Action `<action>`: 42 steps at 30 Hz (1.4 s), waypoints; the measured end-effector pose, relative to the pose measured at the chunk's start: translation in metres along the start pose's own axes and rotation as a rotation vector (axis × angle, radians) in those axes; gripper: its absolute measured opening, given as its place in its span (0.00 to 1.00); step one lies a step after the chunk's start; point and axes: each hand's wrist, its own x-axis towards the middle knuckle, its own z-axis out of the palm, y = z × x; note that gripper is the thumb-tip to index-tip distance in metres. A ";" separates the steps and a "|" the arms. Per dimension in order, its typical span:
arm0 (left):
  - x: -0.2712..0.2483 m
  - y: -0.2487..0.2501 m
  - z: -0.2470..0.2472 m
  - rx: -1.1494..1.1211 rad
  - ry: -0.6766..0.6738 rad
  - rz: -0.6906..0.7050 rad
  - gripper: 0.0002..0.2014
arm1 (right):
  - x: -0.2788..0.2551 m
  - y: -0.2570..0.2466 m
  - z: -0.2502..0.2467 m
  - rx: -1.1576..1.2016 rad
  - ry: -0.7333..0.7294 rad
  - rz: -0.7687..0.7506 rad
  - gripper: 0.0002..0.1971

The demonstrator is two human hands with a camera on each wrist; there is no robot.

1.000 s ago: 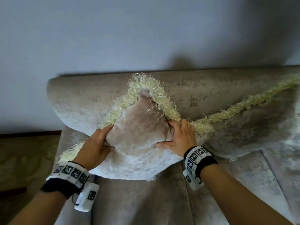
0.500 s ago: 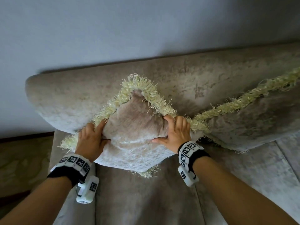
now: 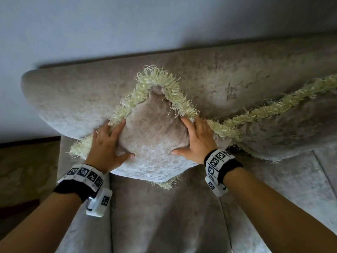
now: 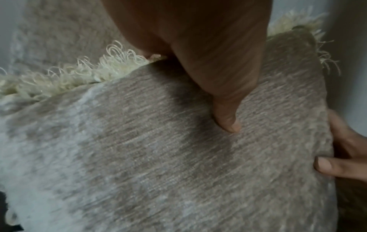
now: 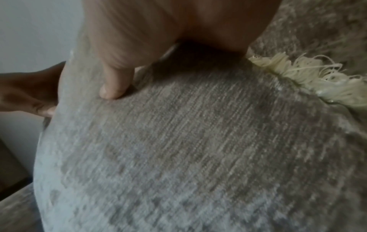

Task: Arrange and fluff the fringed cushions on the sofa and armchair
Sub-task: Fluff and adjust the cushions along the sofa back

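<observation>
Pale wall (image 3: pixel 109 24) behind beige sofa (image 3: pixel 73 92), fringed cushion (image 3: pixel 155 139) leaning corner-up against sofa's back, left hand (image 3: pixel 104 143) and right hand (image 3: pixel 197 139) clasping its opposite edges, second cushion (image 3: pixel 282 132) further right along sofa.

Beige sofa (image 3: pixel 164 225): fringed cushion (image 3: pixel 155 136) corner-up against backrest (image 3: pixel 73 99) near left end; second fringed cushion (image 3: pixel 282 132) just right, fringes touching.

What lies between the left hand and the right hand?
Only the beige front of the fringed cushion lies between the left hand and the right hand, which hold its two sides; the head view shows this.
</observation>
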 end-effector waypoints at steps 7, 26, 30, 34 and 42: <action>0.002 -0.002 0.014 -0.133 0.052 -0.009 0.59 | 0.009 -0.007 0.011 -0.009 0.041 0.037 0.55; -0.032 -0.021 0.016 -0.017 0.186 -0.098 0.48 | 0.007 -0.033 0.012 -0.166 0.133 -0.049 0.56; -0.026 -0.024 0.013 0.013 0.114 -0.178 0.55 | 0.014 -0.034 0.013 -0.244 0.117 -0.028 0.59; -0.028 -0.018 0.006 0.010 0.085 -0.216 0.59 | 0.010 -0.034 0.015 -0.287 0.048 -0.008 0.60; -0.056 0.002 -0.022 0.012 0.174 -0.183 0.49 | -0.018 -0.049 -0.018 -0.226 -0.020 0.009 0.52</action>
